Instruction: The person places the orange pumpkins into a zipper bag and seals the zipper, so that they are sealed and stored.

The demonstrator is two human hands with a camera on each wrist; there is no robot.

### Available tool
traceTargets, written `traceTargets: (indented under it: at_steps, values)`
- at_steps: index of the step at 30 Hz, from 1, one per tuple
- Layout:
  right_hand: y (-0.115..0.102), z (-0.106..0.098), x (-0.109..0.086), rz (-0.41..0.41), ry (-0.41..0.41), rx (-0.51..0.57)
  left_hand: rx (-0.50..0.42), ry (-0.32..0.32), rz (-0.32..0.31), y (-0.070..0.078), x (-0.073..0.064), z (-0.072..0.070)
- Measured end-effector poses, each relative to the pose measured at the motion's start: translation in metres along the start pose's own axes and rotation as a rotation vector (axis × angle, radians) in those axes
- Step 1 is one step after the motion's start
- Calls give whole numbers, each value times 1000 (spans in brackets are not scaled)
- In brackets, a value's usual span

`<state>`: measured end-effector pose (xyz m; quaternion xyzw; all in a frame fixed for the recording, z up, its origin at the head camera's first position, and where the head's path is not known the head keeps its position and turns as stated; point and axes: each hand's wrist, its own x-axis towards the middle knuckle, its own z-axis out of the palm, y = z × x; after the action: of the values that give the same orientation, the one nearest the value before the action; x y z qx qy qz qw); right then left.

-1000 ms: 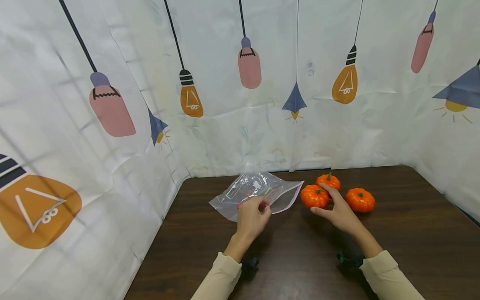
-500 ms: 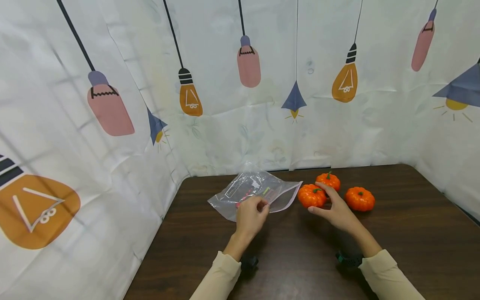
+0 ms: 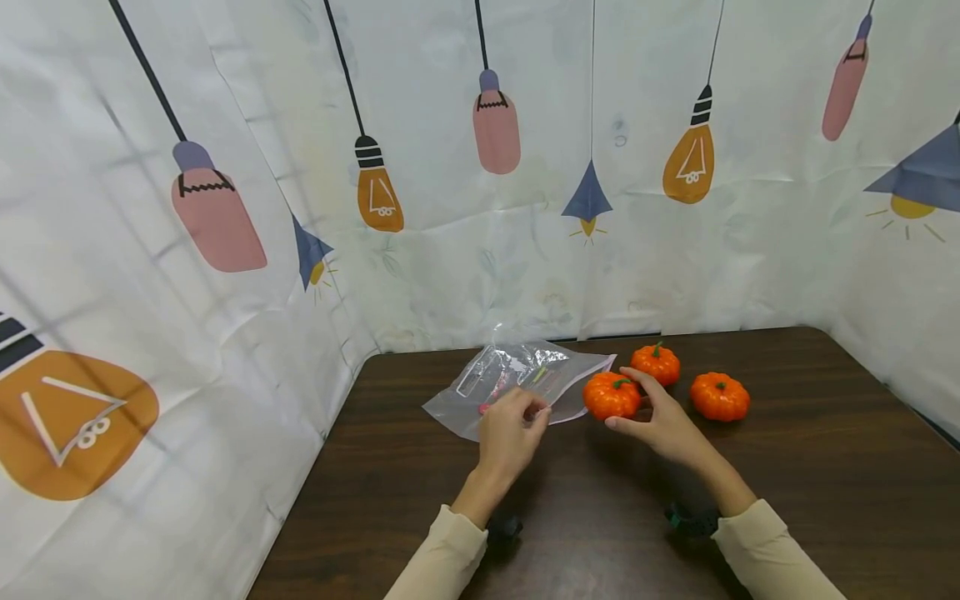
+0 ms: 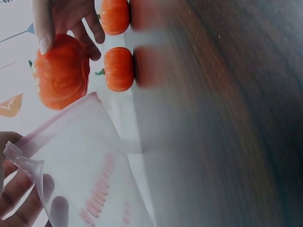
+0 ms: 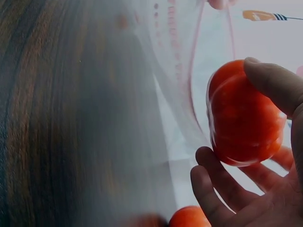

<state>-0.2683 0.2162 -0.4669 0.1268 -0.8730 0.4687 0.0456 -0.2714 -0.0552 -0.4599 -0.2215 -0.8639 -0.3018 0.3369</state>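
A small orange toy pumpkin (image 3: 611, 396) with a green stem is gripped in my right hand (image 3: 667, 427), thumb on one side and fingers on the other. It sits right at the mouth of a clear zip bag (image 3: 467, 402). My left hand (image 3: 508, 435) pinches the near rim of that bag, fingers curled at the edge. In the left wrist view, the bag's pink-edged opening (image 4: 61, 118) lies just below the held pumpkin (image 4: 61, 78). The right wrist view shows the pumpkin (image 5: 244, 116) overlapping the bag's open edge. Pink and yellow marks show on the bag.
Two more orange pumpkins stand on the dark wooden table (image 3: 600, 517): one at the back (image 3: 657, 364), another farther right (image 3: 720, 397). A white curtain (image 3: 450, 275) printed with lamps hangs behind the table and along its left side.
My right hand has moved left with the pumpkin, away from the other two and up to the bag. My left hand has shifted slightly right, drawing the bag's mouth toward the pumpkin.
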Motion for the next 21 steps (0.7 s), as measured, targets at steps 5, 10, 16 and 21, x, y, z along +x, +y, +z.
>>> traceTargets:
  at_steps: [5,10,16,21]
  values:
    - [-2,5,0,17,-6,0,-5,36,70,3,-1,2]
    - [-5,8,-2,27,-19,-13,-28,72,148,6,-1,3]
    - [-7,12,-2,39,-2,-49,-43,65,185,10,-1,3]
    - [-8,18,-1,66,63,-82,-52,72,189,12,-2,4]
